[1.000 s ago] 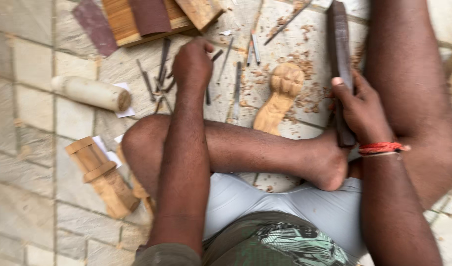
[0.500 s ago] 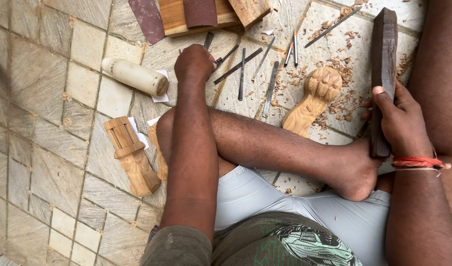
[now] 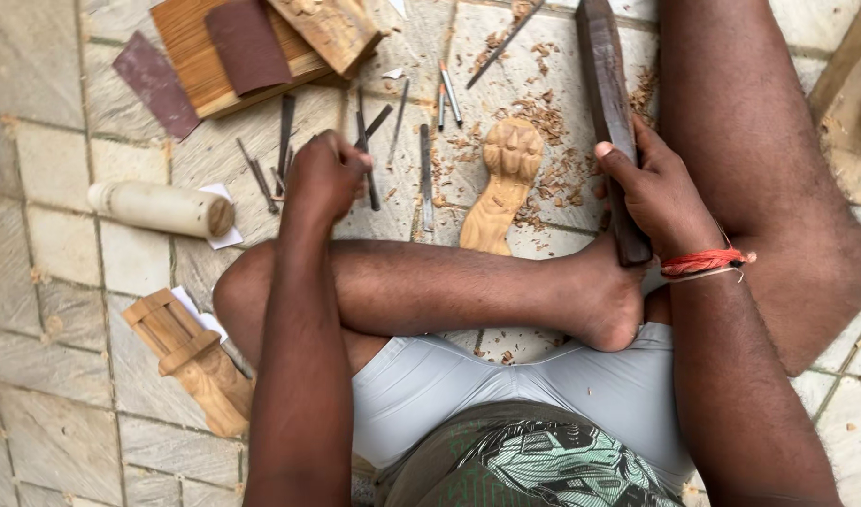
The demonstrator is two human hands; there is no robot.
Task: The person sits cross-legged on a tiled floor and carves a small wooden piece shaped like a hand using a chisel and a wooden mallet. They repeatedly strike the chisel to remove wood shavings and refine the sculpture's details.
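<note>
I sit cross-legged on a stone tile floor. My left hand (image 3: 325, 174) reaches forward over several metal carving chisels (image 3: 365, 150) lying on the floor, fingers curled on one chisel's handle. My right hand (image 3: 656, 192), with a red thread at the wrist, grips a long dark wooden mallet (image 3: 604, 103) that stands on end beside my foot. Between the hands lies a pale carved wooden piece (image 3: 501, 183) shaped like a paw, ringed by wood shavings.
A wooden board (image 3: 191, 38) with sandpaper sheets and a carved block (image 3: 332, 28) lies at the top left. A pale wooden cylinder (image 3: 158, 208) rests at the left. A carved wooden leg (image 3: 191, 357) lies by my knee.
The view has shifted, moving everything on the floor. My left hand stays over the chisels and has curled tighter. The right hand keeps its hold on the mallet.
</note>
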